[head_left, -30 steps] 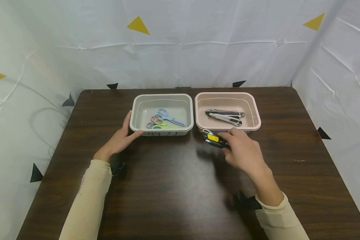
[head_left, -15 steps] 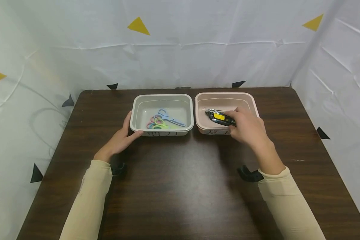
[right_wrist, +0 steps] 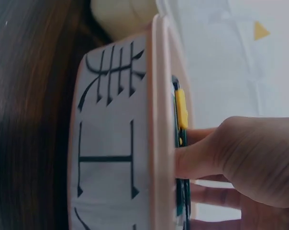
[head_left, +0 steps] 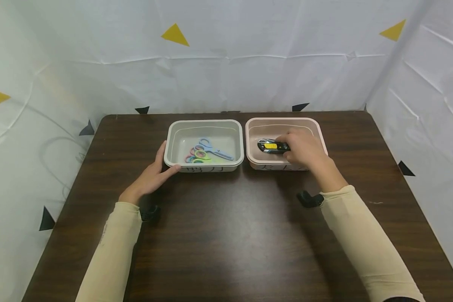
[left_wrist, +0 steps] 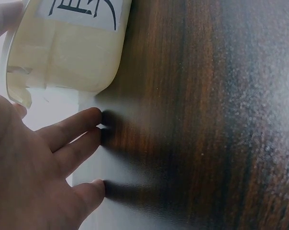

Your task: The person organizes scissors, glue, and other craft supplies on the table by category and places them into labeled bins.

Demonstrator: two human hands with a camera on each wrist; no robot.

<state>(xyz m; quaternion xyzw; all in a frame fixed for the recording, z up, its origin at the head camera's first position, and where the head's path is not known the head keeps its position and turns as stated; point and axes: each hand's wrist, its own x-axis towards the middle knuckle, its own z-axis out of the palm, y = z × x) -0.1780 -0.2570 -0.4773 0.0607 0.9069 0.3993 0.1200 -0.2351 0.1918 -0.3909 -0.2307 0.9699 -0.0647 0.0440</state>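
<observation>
My right hand (head_left: pixel 303 147) reaches into the pink bin (head_left: pixel 254 160) and pinches a black utility knife with a yellow slider (head_left: pixel 271 146) between thumb and fingers. In the right wrist view this knife (right_wrist: pixel 182 109) shows just past the bin's rim (right_wrist: pixel 161 96), the thumb lying along it. Other cutters in that bin are mostly hidden beneath. My left hand (head_left: pixel 149 178) rests at the near left corner of the grey bin (head_left: pixel 211 164), thumb on its front rim. In the left wrist view, straight fingers (left_wrist: pixel 80 127) of that hand reach down to the tabletop.
Blue scissors (head_left: pixel 214 149) and several smaller colourful pairs, including yellow-green scissors (head_left: pixel 201 154), lie inside the grey bin. Both bins stand side by side toward the back of the dark wooden table (head_left: pixel 219 235). White sheeting (head_left: pixel 226 84) encloses the back and sides.
My right hand has carried the utility knife from in front of the pink bin over its rim and down inside, above the other cutters. The left hand and grey bin have stayed put.
</observation>
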